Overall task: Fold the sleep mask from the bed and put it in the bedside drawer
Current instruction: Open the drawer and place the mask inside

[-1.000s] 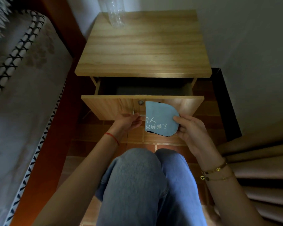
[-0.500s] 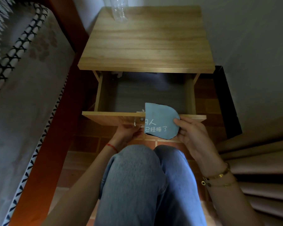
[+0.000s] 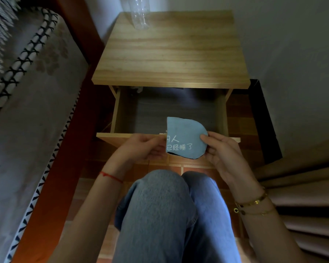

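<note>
The folded sleep mask [image 3: 184, 136] is light blue with white writing and a dark underside. It hangs over the front edge of the open bedside drawer [image 3: 120, 111]. My right hand [image 3: 222, 150] pinches its right edge. My left hand [image 3: 142, 148] is curled at its left edge, thumb and fingertips touching the fold, in front of the drawer's front panel. The drawer's dark grey floor shows nothing lying in it.
The wooden nightstand top [image 3: 169, 54] carries a clear plastic bottle [image 3: 140, 14] at its back left. The bed [image 3: 36, 92] with its red-brown frame runs along the left. My knees in jeans [image 3: 169, 205] are below the hands. Curtain folds [image 3: 302, 196] hang at the right.
The drawer has been pulled from barely open to well out. My left hand left the drawer handle and rose to the mask's left edge. The mask stays in my right hand.
</note>
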### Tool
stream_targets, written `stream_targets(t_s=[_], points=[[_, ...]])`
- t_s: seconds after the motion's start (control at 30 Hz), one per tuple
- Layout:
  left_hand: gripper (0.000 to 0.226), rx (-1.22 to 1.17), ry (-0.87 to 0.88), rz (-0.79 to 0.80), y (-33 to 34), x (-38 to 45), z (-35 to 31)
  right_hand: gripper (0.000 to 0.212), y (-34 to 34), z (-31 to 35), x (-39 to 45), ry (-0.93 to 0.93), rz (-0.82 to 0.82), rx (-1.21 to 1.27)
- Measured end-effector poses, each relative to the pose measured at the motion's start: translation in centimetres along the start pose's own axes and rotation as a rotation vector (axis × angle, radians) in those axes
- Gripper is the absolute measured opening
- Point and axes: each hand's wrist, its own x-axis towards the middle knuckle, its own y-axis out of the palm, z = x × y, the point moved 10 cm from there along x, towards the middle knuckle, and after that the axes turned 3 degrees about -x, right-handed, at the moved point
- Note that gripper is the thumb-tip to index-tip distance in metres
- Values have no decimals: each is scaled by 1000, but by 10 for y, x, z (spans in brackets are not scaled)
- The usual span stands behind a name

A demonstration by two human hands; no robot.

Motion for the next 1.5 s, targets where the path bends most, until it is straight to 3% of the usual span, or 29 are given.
stream_targets(t_s=[0.17,0.4,0.47,0.6,0.97,1.5], points=[[27,-96,141,-2,0,-8,-33,22,4,13,4,-39,11,-51],[17,3,268,-122,-16,2,-60,20,20,47,21,-146,39,-243],[22,-1,295,-148,-22,10,-67,8,26,58,31,-190,27,-307],[40,75,328,-199,-32,33,-77,11,33,70,62,-239,-13,-470],[55,195,118,-254,-42,102,-57,22,33,44,151,-182,-158,-916],[56,386,-22,-246,-43,154,-40,31,49,10,196,123,-83,-972]])
